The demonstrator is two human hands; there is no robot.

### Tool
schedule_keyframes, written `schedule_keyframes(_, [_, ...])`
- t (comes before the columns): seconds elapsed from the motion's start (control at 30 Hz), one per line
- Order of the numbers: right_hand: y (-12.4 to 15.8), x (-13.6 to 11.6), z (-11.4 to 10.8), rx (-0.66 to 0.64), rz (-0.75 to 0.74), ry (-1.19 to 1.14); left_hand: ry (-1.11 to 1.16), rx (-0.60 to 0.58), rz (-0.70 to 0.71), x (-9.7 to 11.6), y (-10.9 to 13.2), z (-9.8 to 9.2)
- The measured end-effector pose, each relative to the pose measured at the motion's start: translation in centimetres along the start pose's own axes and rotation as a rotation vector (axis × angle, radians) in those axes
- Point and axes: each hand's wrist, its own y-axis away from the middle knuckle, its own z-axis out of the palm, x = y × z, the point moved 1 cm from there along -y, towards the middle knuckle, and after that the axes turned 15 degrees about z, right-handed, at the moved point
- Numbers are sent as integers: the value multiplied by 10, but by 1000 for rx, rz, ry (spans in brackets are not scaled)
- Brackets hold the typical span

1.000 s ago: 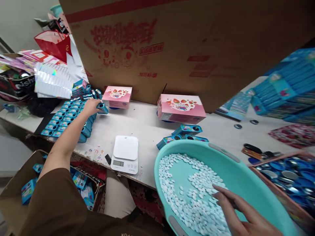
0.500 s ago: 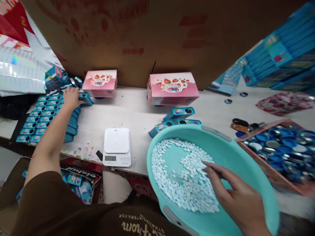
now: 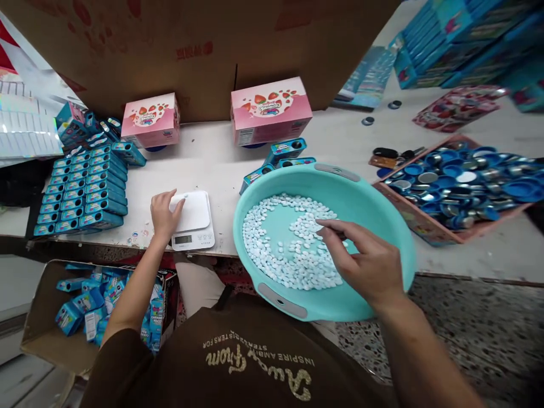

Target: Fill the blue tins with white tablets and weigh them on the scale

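Observation:
My left hand [image 3: 165, 214] is at the left edge of a white digital scale [image 3: 191, 211], thumb and fingers apart and nothing visible between them. Over a turquoise oval basin [image 3: 374, 209], my right hand [image 3: 365, 258] has its thumb and fingertips pinched together. Something dark shows between those fingers, but I cannot make out what it is. White tablets [image 3: 297, 272] lie in the basin, banked around a bare patch of its floor. Left of the scale stand rows of small blue boxes [image 3: 80, 190] with round dark holes in their tops.
Two pink strawberry-printed boxes [image 3: 272, 110] stand at the back before a large cardboard carton [image 3: 170, 56]. Several blue boxes [image 3: 285, 150] sit behind the basin. A pink tray [image 3: 425, 226] of blue and silver lids is at right. Below left is an open carton [image 3: 42, 317] of blue packs.
My left hand has moved right, away from the rows of blue boxes, to the scale. My right hand stays pinched over the basin. The whole view has shifted.

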Motion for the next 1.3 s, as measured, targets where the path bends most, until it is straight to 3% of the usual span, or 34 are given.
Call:
schedule_keyframes(0.1, [17, 6, -17, 78, 31, -6, -14, -87, 9, 3, -28, 6])
schedule_keyframes(0.2, [33, 20, -32, 146, 98, -16, -30, -132, 2, 0, -36, 10])
schedule_keyframes(0.3, [42, 32, -40, 176, 144, -38, -46, -114, -3, -2, -37, 7])
schedule_keyframes(0.37, [42, 37, -44, 179, 141, -68, -49, -69, 25, 7, -38, 0])
schedule_keyframes(0.43, [40, 38, -45, 170, 125, -103, -15, 0, 95, 31, -40, -12])
schedule_keyframes(0.53, [35, 40, -44, 137, 88, -145, 101, 70, 249, 90, -38, -31])
schedule_keyframes(0.63, [33, 42, -42, 101, 40, -189, 211, -17, 420, 148, -38, -40])
schedule_keyframes(0.7, [34, 46, -43, 84, 20, -216, 224, -77, 476, 168, -44, -38])
schedule_keyframes(0.77, [36, 51, -45, 80, 21, -235, 173, -86, 463, 171, -57, -33])
schedule_keyframes(0.87, [39, 59, -48, 92, 42, -256, 10, -143, 437, 156, -84, -22])
schedule_keyframes(1.0, [44, 64, -47, 110, 35, -276, -114, -411, 570, 142, -115, -6])
schedule_keyframes(1.13, [47, 61, -40, 106, -15, -273, -53, -537, 667, 143, -133, 17])
schedule_keyframes(1.3, [49, 58, -32, 100, -43, -272, 153, -521, 512, 137, -139, 48])
